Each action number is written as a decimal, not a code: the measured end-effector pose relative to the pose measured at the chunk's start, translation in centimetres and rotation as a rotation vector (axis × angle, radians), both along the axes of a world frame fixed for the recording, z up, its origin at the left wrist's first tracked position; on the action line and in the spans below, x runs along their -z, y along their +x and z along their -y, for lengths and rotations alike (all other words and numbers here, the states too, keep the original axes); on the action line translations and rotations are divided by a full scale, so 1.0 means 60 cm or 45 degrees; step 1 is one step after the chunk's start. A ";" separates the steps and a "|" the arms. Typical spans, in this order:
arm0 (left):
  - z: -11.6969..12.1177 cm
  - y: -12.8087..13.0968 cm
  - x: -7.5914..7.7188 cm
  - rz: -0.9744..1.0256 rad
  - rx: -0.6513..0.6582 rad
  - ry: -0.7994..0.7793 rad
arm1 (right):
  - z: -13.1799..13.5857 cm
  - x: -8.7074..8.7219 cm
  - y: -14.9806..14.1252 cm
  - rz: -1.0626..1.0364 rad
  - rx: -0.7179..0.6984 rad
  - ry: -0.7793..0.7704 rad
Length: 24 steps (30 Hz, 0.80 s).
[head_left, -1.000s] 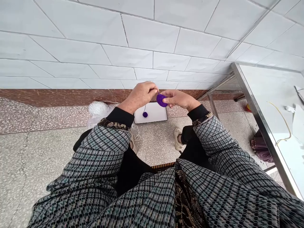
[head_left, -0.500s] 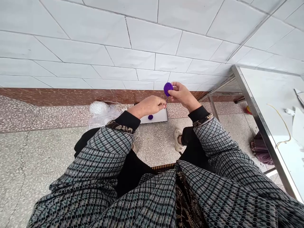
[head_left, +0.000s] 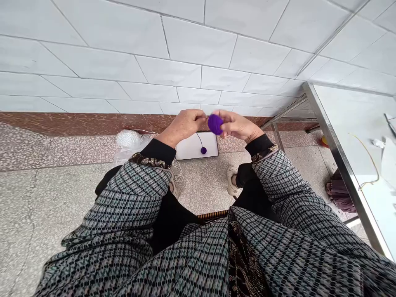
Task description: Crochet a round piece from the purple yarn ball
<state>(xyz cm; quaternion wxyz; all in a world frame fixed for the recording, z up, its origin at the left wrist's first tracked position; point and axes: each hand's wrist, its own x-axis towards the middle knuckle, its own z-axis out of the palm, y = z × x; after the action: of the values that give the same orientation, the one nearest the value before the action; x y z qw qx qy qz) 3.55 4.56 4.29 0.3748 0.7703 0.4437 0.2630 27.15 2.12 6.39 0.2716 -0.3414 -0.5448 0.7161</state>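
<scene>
A purple ball of yarn (head_left: pixel 215 124) is held in the fingers of my right hand (head_left: pixel 236 125), in front of the wall's foot. Beside it, my left hand (head_left: pixel 187 125) pinches the purple yarn strand (head_left: pixel 199 139). From my left hand this strand runs down to a smaller purple yarn ball (head_left: pixel 203 150). That small ball lies in a shallow white tray (head_left: pixel 188 152) with a dark rim, on the floor below my hands.
White yarn (head_left: pixel 128 139) in clear plastic lies on the floor left of the tray, with loose white strands (head_left: pixel 177 171) near my foot. A metal-framed table (head_left: pixel 337 144) stands on the right. The tiled wall (head_left: pixel 185 78) rises just ahead.
My left hand has moved up and left. The larger ball has dropped slightly and turned in my right hand. In the tray the small ball has shifted right.
</scene>
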 end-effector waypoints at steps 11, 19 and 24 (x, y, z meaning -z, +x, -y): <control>0.028 0.019 -0.008 -0.093 0.474 -0.013 | -0.024 0.025 -0.017 0.359 0.735 0.068; 0.002 -0.006 -0.013 0.001 0.054 0.181 | 0.004 0.004 -0.024 0.538 0.070 0.026; -0.005 0.001 0.002 -0.028 -0.072 0.087 | -0.007 0.014 -0.008 0.065 0.149 0.032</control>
<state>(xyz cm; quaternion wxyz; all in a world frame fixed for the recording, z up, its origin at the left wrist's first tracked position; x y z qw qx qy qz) 3.61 4.85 4.14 0.3357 0.7728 0.4601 0.2799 26.66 2.53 5.55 0.3033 -0.3874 -0.5398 0.6831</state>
